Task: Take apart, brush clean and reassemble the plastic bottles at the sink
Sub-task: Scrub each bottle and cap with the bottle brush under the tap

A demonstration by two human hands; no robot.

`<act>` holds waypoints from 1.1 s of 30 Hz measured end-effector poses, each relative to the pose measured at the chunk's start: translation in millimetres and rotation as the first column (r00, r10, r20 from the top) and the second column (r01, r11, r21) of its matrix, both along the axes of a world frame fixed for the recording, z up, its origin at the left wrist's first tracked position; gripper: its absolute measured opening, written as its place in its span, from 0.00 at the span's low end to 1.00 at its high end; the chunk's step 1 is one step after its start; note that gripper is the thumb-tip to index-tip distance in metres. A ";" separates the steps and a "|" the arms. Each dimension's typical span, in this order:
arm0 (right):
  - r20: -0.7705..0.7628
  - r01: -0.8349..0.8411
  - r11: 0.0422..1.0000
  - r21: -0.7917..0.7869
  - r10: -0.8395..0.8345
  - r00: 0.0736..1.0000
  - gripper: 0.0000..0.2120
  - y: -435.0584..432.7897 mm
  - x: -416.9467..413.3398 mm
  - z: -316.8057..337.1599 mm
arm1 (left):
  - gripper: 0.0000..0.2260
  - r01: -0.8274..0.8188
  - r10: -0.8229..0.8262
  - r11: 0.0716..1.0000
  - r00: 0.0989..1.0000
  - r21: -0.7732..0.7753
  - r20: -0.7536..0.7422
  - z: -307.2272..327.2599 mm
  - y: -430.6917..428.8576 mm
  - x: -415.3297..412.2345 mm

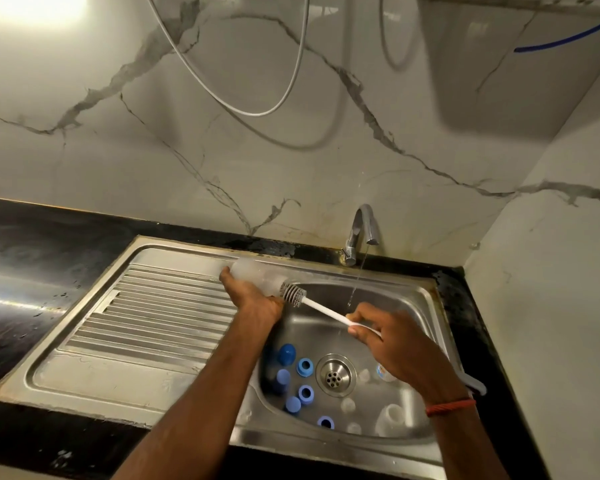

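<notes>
Your left hand [253,301] grips the clear plastic bottle [253,273] from beneath, fingers [226,276] curled round its body; the bottle lies tilted on its side above the edge where the ribbed draining board [167,306] meets the basin of the steel sink [409,303], with its mouth pointing right; your right hand [381,336] pinches the white handle of the brush [323,310], fingers closed on it near its far end; the grey brush head [293,294] sits just at the bottle's mouth, mostly outside it; a thin stream of water [357,278] runs from the tap [362,228] into the basin, just beyond the brush handle; on the basin floor, left of the drain [333,374], lie blue caps [286,354] and blue rings [305,367], scattered and apart; clear plastic pieces [392,415] lie to the right and near side of the drain, too blurred to tell which parts they are; a red thread band [451,407] circles your right wrist; the black tabletop [32,244] surrounds the sink.
</notes>
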State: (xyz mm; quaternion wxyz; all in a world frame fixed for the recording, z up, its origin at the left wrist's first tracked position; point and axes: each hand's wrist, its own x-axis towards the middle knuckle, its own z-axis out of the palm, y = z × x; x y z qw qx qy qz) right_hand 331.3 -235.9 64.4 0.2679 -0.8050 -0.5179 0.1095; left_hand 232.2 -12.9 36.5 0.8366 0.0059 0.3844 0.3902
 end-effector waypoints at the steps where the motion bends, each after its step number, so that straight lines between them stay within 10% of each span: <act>1: -0.008 0.004 1.000 -0.008 -0.004 1.000 0.01 -2.8 2.0 0.3 | 0.23 -0.010 0.010 1.000 1.000 0.002 -0.002 -2.1 0.3 -0.1; 33: 0.145 0.091 0.993 0.080 -0.102 0.984 0.04 11.3 -7.2 -16.7 | 0.25 0.053 -0.054 0.999 0.994 0.010 0.090 -3.6 -3.0 3.5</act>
